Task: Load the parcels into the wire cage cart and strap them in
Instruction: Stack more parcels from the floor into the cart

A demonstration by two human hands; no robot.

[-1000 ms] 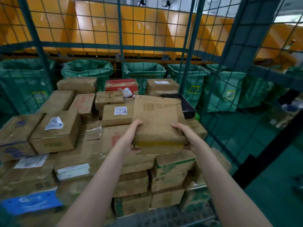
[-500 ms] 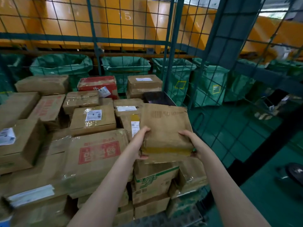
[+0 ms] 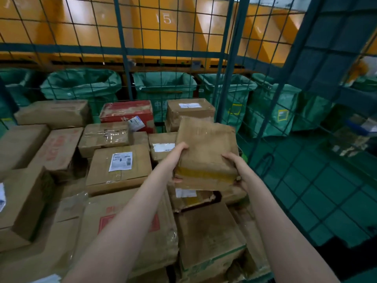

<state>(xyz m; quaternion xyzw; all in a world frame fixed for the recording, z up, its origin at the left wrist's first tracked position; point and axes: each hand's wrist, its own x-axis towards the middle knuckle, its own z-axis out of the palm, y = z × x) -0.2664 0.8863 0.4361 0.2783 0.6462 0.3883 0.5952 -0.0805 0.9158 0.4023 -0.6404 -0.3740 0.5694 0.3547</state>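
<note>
I hold a flat brown cardboard parcel with a yellow tape band, tilted up, over the right side of the parcel stack. My left hand grips its left edge, thumb on top. My right hand grips its right near corner. The parcel hangs close to the green wire cage cart wall on the right. Below it lie stacked boxes, among them one with a white label and a red box at the back.
Several green sacks stand behind the cage's rear mesh, under yellow chutes. A green floor shows through the right mesh. More brown boxes fill the cage to the left.
Both hands have carried the parcel farther back and right into the cage, tilting its far edge upward. The view has moved closer to the stack.
</note>
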